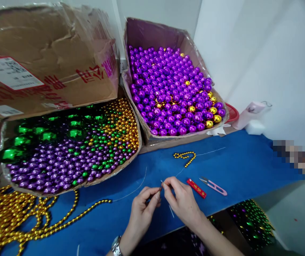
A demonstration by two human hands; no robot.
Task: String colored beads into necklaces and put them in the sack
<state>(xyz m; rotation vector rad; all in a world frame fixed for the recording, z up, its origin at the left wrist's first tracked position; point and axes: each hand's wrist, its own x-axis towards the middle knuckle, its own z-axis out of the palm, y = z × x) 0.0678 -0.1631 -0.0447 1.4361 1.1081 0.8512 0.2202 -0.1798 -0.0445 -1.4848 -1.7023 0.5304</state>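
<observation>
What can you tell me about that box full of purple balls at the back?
The cardboard box of purple beads is open-topped and worn, its walls bulging and its flaps standing up. It is tilted toward the viewer and nearly full of shiny, metallic-looking purple beads, with a few gold beads mixed in, mostly near the right front corner. It rests at the back of the blue table, against the white wall, beside another bead box. Neither hand touches it.

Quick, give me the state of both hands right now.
Left hand: pinched shut on a thin thread.
Right hand: pinched shut at the same spot, likely on the thread.
</observation>
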